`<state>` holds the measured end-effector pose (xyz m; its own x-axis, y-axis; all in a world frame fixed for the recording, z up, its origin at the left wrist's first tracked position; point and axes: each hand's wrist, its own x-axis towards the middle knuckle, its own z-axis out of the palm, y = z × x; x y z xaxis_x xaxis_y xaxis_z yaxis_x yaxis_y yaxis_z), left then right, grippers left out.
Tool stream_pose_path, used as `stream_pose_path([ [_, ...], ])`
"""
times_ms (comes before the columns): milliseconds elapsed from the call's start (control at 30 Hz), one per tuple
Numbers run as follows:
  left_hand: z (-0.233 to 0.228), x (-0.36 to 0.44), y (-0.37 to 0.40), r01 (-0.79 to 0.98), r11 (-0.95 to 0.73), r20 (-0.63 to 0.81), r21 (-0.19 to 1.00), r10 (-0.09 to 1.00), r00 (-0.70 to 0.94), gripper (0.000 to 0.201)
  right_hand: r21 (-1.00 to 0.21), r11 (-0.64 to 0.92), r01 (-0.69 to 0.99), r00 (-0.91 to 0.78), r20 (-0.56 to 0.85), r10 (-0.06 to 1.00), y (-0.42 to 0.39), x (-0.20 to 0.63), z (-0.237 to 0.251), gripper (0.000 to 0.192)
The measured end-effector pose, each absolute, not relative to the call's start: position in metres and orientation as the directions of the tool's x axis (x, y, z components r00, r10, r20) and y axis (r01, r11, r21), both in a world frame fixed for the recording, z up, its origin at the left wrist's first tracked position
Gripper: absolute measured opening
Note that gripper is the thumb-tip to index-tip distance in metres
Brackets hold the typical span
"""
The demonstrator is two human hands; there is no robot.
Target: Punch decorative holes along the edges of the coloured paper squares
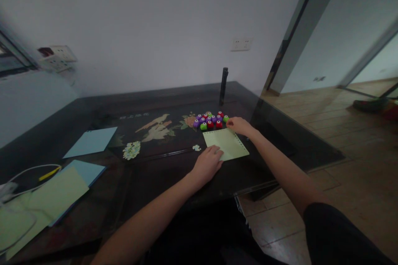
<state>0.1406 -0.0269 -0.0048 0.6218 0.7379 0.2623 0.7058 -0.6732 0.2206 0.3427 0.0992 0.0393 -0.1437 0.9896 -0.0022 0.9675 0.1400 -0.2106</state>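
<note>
From the head camera, the left hand lies palm down on the near left corner of a pale green sheet, its fingers curled loosely over the paper's edge, pressing it to the dark table. The sheet lies flat at about one o'clock from that hand, with a row of small punched holes along its right edge. The right hand rests at the sheet's far right corner, at two o'clock from the left hand; its fingers are drawn close together and seem to touch a green piece at the edge of a cluster of small punches, though the view is too small to tell whether they hold it. The cluster, purple, red and green, sits just beyond the sheet at twelve o'clock. A dark upright cylinder stands behind it. At nine o'clock, well apart, lie a blue sheet and a stack of papers.
</note>
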Motion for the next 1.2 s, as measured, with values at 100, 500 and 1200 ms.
stream_pose_path([
  [100, -0.004, 0.141, -0.027, 0.704, -0.675, 0.252, 0.222, 0.737, 0.627, 0.024, -0.19, 0.134, 0.973, -0.145, -0.046, 0.988, 0.099, 0.335, 0.036, 0.021],
  [500, 0.0, 0.143, -0.027, 0.706, -0.676, 0.225, 0.212, 0.737, 0.638, 0.022, -0.171, 0.107, 0.979, -0.119, -0.062, 0.991, 0.104, 0.33, 0.035, 0.022],
  [1200, 0.028, 0.121, -0.033, 0.701, -0.676, 0.334, 0.226, 0.73, 0.597, 0.025, -0.193, 0.151, 0.97, -0.117, 0.177, 0.977, 0.08, 0.329, 0.06, 0.024],
])
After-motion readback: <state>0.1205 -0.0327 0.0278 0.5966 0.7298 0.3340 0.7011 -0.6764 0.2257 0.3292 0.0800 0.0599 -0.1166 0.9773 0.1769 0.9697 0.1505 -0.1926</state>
